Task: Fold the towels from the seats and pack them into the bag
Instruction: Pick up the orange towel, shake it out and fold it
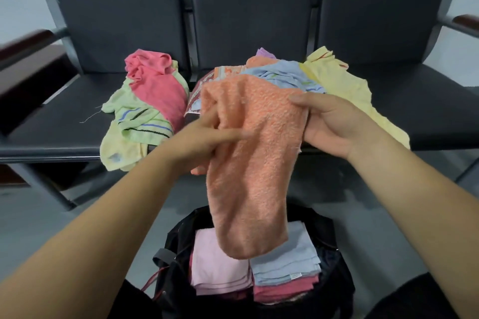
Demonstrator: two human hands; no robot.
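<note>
Just above an open black bag (pixel 337 274) on the floor, a person holds up an orange towel (pixel 254 153); it hangs lengthwise, its lower end over the bag's mouth. Their right hand (pixel 334 127) pinches the upper right corner, thumb in front and fingers curled behind. Their left hand (pixel 197 142), blurred, meets the towel's left edge with fingers stretched and spread; I cannot tell whether they grip the cloth. Inside the bag lie a folded pink towel (pixel 217 267) and a folded blue towel (pixel 290 261). Behind, on dark seats (pixel 64 132), unfolded towels sit in two heaps: a red towel (pixel 158 88) at left, a yellow towel (pixel 339 85) further right.
</note>
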